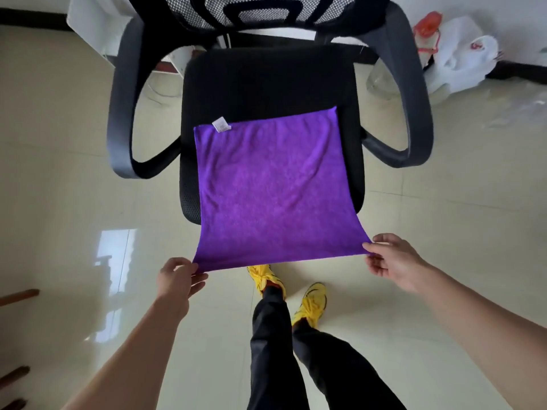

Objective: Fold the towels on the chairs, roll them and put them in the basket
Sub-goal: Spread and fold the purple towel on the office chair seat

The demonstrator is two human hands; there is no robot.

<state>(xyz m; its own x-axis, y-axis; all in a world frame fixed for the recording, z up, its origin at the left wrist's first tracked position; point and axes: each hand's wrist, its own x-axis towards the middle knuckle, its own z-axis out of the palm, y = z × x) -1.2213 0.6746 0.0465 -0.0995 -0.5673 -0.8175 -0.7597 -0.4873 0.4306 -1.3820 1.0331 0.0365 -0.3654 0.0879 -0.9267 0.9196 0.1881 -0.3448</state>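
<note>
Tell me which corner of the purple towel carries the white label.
The towel's far left corner, on the chair seat: the white label sits there; the other three corners show none.

The chair backrest is cut off above, and the towel hides part of one shoe

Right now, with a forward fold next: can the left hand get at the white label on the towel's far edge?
Probably yes: the left hand pinches the near corner, and nothing lies on the purple towel between it and the label.
</note>
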